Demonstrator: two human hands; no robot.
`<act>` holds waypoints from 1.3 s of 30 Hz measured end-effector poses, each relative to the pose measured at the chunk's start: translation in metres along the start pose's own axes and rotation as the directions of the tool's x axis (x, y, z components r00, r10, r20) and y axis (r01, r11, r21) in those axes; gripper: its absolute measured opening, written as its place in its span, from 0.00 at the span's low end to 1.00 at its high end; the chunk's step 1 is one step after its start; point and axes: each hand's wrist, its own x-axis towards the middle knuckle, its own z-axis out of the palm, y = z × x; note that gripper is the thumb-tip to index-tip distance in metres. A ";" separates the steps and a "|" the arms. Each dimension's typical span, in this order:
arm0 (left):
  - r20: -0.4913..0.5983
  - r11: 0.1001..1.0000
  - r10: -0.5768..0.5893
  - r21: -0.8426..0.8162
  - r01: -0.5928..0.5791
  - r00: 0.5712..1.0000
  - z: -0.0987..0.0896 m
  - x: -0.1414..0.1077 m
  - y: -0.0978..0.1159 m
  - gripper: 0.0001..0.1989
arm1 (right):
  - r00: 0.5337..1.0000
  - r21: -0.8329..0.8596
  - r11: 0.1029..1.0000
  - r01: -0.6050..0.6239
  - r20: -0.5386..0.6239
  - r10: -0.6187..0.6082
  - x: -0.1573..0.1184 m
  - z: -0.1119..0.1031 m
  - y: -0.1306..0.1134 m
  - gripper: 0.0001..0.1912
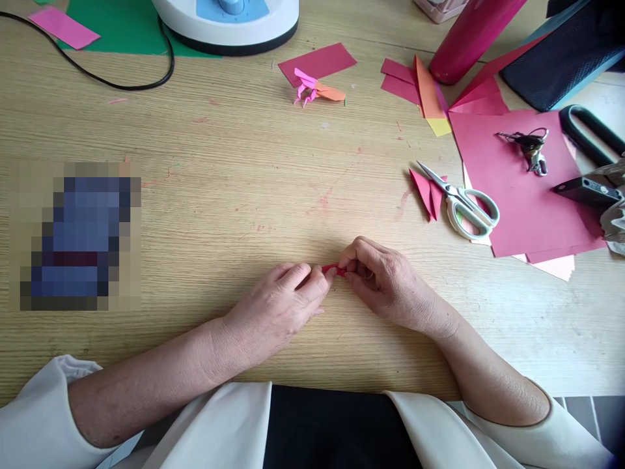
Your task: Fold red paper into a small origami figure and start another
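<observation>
Head view: A person (342, 426) at a wooden table (234, 163) pinches a small red piece (327, 267) between the fingers of left hand (280, 296) and right hand (390, 280), left of and nearer than the scissors (454, 193). A pink-and-orange figure (317, 89) lies beyond, left of the scissors; keys (530, 143) rest to the scissors' right on red sheets (517, 208).

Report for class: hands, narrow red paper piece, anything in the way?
Left hand, right hand: pinching narrow red paper piece. Piece partly hidden. White-handled metal scissors to the right, not blocking.
</observation>
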 end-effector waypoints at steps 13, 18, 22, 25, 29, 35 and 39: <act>0.083 0.997 0.023 0.067 -0.029 0.996 -0.004 -0.003 0.001 0.21 | 1.000 -0.022 1.000 0.006 0.011 -0.006 0.000 0.000 0.001 0.11; 0.091 0.995 0.007 0.097 -0.016 0.996 -0.007 0.001 0.005 0.21 | 1.000 -0.034 0.999 0.010 0.009 -0.010 0.000 0.001 0.000 0.12; 0.060 0.993 -0.067 0.104 0.060 0.996 -0.006 0.002 0.010 0.18 | 1.000 -0.036 0.999 0.013 0.005 -0.013 0.000 0.001 -0.001 0.12; 0.051 0.991 -0.069 0.116 0.063 0.996 -0.006 0.001 0.012 0.17 | 1.000 -0.040 0.999 0.004 0.002 -0.004 0.000 0.002 -0.002 0.11; 0.059 0.990 -0.054 0.134 0.046 0.997 -0.008 -0.002 0.012 0.20 | 1.000 -0.048 0.999 0.003 0.005 -0.003 0.001 0.002 -0.002 0.11; 0.139 0.993 -0.112 0.052 0.106 0.984 -0.009 -0.002 0.012 0.24 | 1.000 -0.044 0.999 0.011 0.005 -0.011 0.001 0.001 -0.002 0.12; 0.121 0.994 -0.084 0.080 0.075 0.989 -0.007 0.001 0.013 0.23 | 1.000 -0.047 0.999 0.018 -0.001 -0.018 -0.001 0.002 -0.002 0.12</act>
